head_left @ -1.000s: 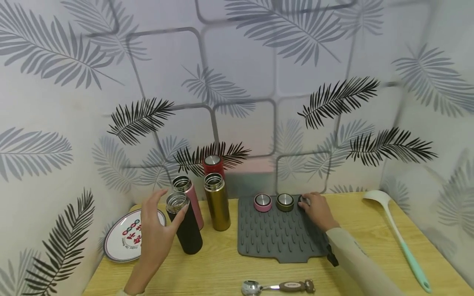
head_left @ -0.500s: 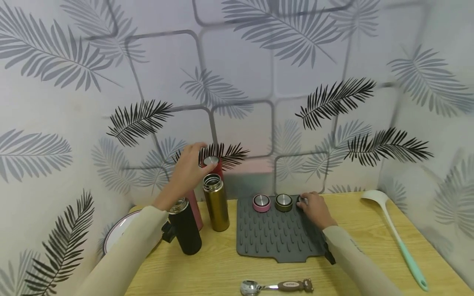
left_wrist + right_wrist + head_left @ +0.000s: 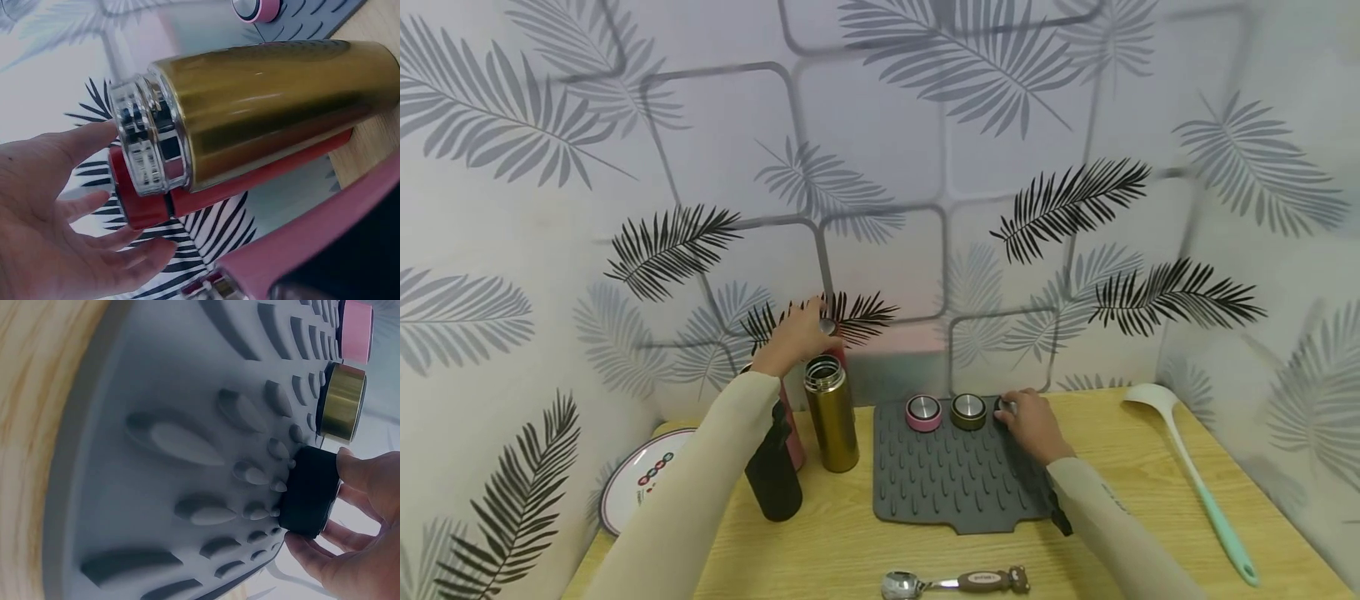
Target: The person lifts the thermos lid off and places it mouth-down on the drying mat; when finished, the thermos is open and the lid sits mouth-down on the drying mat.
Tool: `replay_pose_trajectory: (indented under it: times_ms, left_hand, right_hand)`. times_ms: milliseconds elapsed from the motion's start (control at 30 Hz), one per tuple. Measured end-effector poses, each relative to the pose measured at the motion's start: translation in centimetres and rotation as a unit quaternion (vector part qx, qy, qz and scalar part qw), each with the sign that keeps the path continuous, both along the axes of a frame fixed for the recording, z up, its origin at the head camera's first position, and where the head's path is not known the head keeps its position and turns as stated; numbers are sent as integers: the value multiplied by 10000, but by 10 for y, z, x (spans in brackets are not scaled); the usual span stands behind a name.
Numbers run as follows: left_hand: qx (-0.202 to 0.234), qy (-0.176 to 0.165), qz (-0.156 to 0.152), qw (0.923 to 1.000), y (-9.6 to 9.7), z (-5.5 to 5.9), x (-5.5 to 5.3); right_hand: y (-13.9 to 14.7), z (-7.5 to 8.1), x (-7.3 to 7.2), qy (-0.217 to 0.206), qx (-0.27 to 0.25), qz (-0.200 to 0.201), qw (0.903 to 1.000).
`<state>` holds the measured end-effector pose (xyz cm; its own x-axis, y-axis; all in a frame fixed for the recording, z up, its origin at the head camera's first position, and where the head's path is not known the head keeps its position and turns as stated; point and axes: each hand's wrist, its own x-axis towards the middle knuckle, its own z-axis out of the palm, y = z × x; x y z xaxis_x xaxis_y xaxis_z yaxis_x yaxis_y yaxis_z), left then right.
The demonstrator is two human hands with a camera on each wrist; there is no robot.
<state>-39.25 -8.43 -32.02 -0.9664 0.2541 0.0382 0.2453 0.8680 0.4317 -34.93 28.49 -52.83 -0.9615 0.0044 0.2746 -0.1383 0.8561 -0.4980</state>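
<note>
My left hand (image 3: pixel 797 333) is at the top of a red thermos flask (image 3: pixel 262 178) by the back wall, fingers loosely spread around its capped end. Before it stands a gold flask (image 3: pixel 833 425) with a bare steel neck. A pink flask (image 3: pixel 794 446) and a black flask (image 3: pixel 775 487) stand to its left, partly hidden by my left arm. On the grey ridged mat (image 3: pixel 958 492), my right hand (image 3: pixel 1030 425) grips a black lid (image 3: pixel 309 490) between thumb and fingers. A gold lid (image 3: pixel 968 412) and a pink lid (image 3: pixel 923 413) lie left of it.
A white plate (image 3: pixel 625 475) with red print lies at the left, partly behind my sleeve. A spoon (image 3: pixel 955 581) with a brown bear handle lies at the front. At the right lies a ladle (image 3: pixel 1195 475) with a green handle. The patterned wall (image 3: pixel 895 275) closes off the back.
My left hand has gone from the black flask's mouth to the back, up to the red flask's top. My right hand has stayed on the black lid. The head view has shifted slightly.
</note>
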Motion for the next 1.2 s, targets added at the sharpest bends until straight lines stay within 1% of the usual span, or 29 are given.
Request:
replay_pose_trajectory:
  times_ms: [100, 167, 233, 300, 400, 500, 567, 667, 767, 867, 967, 1067, 1133, 1200]
  left_hand:
    - [267, -467, 55, 9985, 0, -3, -7]
    - [415, -752, 141, 9962, 0, -6, -11]
    - [467, -985, 287, 9936, -1, -10, -14]
    - [474, -1114, 403, 9918, -3, -13, -16]
    - [554, -1109, 512, 9910, -4, -18, -17]
    - [595, -898, 466, 9931, -5, -19, -17]
    - [475, -642, 380, 9961, -4, -19, -17]
    - [289, -239, 200, 9991, -2, -16, -16]
    - [179, 175, -1, 9997, 0, -8, -16]
    - [325, 513, -138, 9981, -1, 4, -14]
    - [620, 765, -132, 9951, -3, 15, -9]
    - [1054, 955, -162, 9897, -4, 27, -2]
    - [1379, 1174, -190, 9833, -3, 36, 5]
    - [1812, 1469, -169, 9723, -1, 45, 13]
  right_hand:
    - [1, 2, 2, 38, 6, 0, 10000]
    - [1, 3, 3, 86, 26, 12, 10000]
    - [0, 2, 3, 115, 12, 40, 9999]
    - [-2, 0, 4, 127, -8, 45, 9999]
    - [-3, -2, 3, 159, -33, 39, 9999]
    - [-2, -4, 2, 233, -5, -14, 9997]
    - [-1, -3, 3, 266, 19, -35, 9996]
    - [0, -1, 4, 268, 9, -25, 9996]
    - [0, 3, 6, 277, -4, 33, 9996]
    - [-1, 6, 7, 312, -8, 46, 9995]
    - [-1, 7, 5, 347, 57, 69, 9994]
    - [-1, 5, 5, 336, 112, 68, 9993]
    - [-2, 4, 5, 314, 121, 50, 9994]
    - [-3, 3, 5, 308, 138, 49, 9994]
